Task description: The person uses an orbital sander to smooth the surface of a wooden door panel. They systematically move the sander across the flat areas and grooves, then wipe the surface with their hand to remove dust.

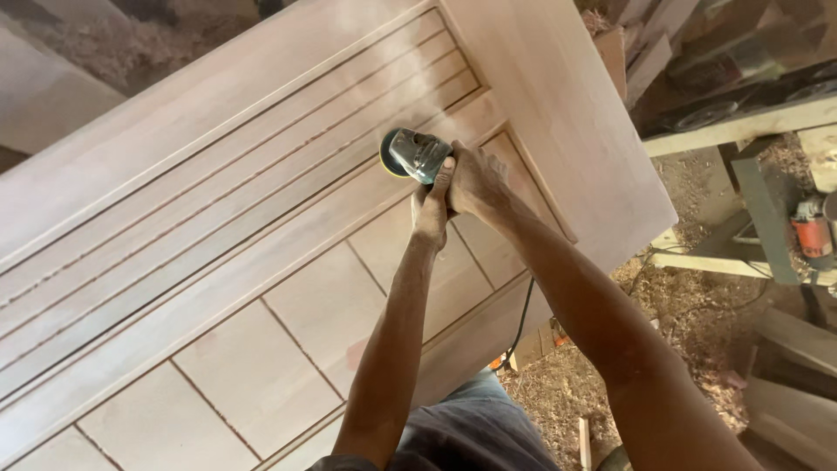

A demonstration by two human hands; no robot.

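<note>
A large pale wooden door (218, 262) with grooved panels lies flat across the view. Both my hands grip a grey angle grinder (411, 154) with a sanding disc, which rests on the door's middle rail near its right side. My right hand (475, 180) wraps the tool's body from the right. My left hand (433, 212) holds it from below, close against the right hand. Fine dust drifts up from the disc toward the top of the door.
A black power cord (521, 318) hangs below the door's edge. Sawdust covers the floor (697, 314) at the right. A wooden workbench (750, 122) and an orange power tool (813, 234) stand at the far right, with planks (793, 384) below.
</note>
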